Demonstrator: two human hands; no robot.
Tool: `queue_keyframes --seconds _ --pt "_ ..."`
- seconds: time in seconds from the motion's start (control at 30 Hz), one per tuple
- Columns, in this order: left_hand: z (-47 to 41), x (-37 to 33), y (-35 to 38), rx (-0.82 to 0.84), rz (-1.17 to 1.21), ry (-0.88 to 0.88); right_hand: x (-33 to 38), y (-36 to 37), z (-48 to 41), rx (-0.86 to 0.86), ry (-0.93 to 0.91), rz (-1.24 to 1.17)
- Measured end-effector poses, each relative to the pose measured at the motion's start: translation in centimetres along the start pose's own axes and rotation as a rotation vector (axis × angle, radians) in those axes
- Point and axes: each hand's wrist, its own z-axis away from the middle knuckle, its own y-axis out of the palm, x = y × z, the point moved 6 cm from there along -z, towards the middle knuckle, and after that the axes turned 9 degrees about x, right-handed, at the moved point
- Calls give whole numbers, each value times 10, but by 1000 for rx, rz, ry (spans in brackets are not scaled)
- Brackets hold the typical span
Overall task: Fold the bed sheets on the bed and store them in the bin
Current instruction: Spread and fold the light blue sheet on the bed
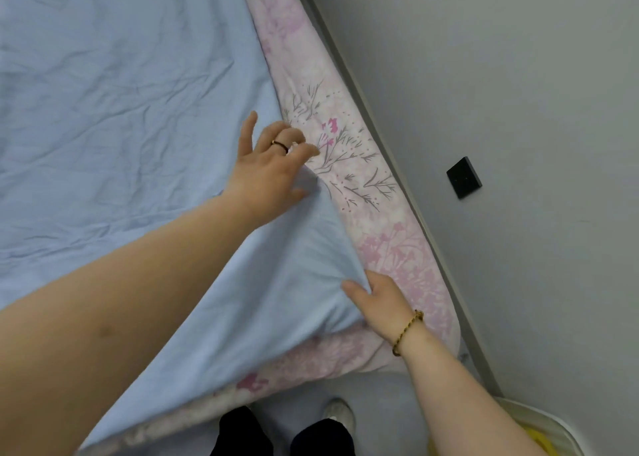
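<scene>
Two sheets on the bed: a plain light-blue sheet (121, 110) lies wrinkled and unfolded across most of the view. It sits on top of a pink floral sheet (345, 151), which shows as a strip down the right side and round the near corner

Grey wall (518, 75) runs along the bed's right side, with a grey rail (468, 324) between wall and floral sheet

Bin (539, 417) is at bottom right, just past the bed's near corner, only part of its white rim in view. Something yellow inside, can't tell what. No sheet in it

Left hand (273, 168) is further up the blue sheet's right edge, pinching it between thumb and curled fingers, little finger sticking out

Right hand (377, 303) is nearer me on the same edge, gripping it with thumb on top and fingers tucked under the fabric. Between the two hands the edge is lifted off the floral sheet

Black switch plate (464, 177) on the wall, well apart from the bed

White shoe (340, 414) on the floor by the bed's near edge

Beaded bracelet (408, 333) on the right wrist, dark ring (279, 145) on a left finger
</scene>
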Motion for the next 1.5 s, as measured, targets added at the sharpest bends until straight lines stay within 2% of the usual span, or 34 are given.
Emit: queue_keyframes --seconds 0.03,0.1,0.23,0.37,0.5,0.63,0.8,1.03,1.13,1.23,1.37,1.5 --pt "6 9 14 115 41 -113 -4 -7 -3 -62 15 -35" --pt "32 28 44 304 115 -286 -10 -13 -9 -80 62 -91" --pt "108 74 94 484 331 -543 3 -8 -20 9 120 -191" --pt "167 125 104 482 357 -680 51 -8 -46 -103 80 -24" --pt "203 187 93 424 265 -788 99 1 -84 -220 17 57" --pt "235 250 86 475 206 -897 128 10 -110 -305 0 142" --pt "244 298 89 586 187 -864 146 19 -122 -335 15 276" --pt "236 305 82 653 99 -743 152 25 -101 -393 14 315" --pt "253 296 75 602 200 -765 158 22 -76 -430 -17 258" --pt "285 279 53 464 355 -799 167 16 -33 -430 -42 178" --pt "337 258 21 361 557 -832 149 8 25 -311 14 172" --pt "377 231 -17 344 651 -838 129 0 74 -209 29 265"
